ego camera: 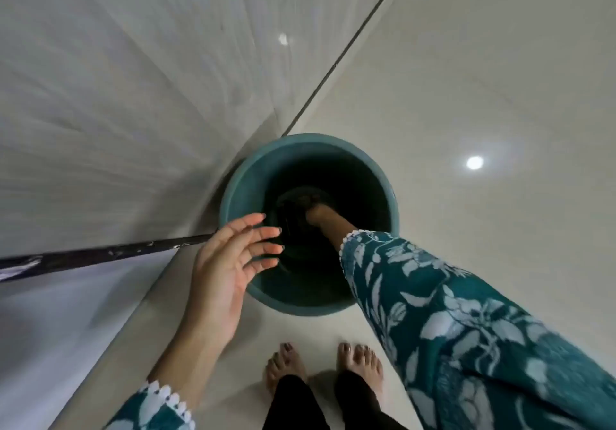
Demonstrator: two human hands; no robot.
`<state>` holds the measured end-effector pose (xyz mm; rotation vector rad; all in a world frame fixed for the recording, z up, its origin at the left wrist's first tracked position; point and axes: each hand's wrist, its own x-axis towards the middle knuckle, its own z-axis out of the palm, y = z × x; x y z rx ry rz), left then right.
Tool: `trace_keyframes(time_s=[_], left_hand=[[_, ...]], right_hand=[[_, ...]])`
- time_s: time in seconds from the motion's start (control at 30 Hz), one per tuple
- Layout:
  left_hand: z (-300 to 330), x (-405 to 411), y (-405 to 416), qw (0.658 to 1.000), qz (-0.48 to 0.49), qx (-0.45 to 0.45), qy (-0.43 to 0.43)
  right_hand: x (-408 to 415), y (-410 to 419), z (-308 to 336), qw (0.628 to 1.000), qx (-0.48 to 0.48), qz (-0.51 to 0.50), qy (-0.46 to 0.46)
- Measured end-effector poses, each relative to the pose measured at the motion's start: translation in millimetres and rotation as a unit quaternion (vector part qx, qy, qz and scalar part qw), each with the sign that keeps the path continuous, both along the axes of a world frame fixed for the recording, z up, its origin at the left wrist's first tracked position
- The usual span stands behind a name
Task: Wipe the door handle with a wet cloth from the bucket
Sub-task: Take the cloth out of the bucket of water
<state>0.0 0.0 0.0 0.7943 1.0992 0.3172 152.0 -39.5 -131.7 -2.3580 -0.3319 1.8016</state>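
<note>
left hand (230,259) is wide open, fingers spread, palm up over the near rim of the teal bucket (240,189), holding nothing. right hand (308,209) is reaching deep into the bucket, down at something dark at the bottom, maybe the cloth; too murky to tell its grip. bucket sits on the floor (466,79) right against the wall (100,79), bare feet (358,361) just behind it.
</note>
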Motion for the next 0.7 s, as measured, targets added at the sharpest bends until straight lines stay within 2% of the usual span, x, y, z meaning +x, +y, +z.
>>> trace_keyframes(time_s=[0.1,0.23,0.43,0.6,0.7], left_hand=[[-12.9,-6.0,5.6,1.0,-0.002,0.027,0.013],[10.0,-19.2,0.9,0.999,0.024,0.013,0.047],[61.7,-31.3,-14.9,0.999,0.012,-0.011,0.041],[31.8,-33.3,-15.4,0.999,0.022,0.015,0.036],[4.1,-39.0,-17.6,0.999,0.021,0.022,0.032]], right_hand=[[-4.1,-1.3,-23.0,0.994,-0.029,-0.091,0.055],[-11.2,-1.6,-8.9,0.996,0.007,-0.084,0.034],[-11.9,-27.5,26.5,0.997,0.002,-0.079,-0.004],[-8.0,-19.8,12.2,0.995,0.014,-0.092,0.024],[-10.4,-15.6,-15.7,0.996,-0.048,-0.066,0.042]])
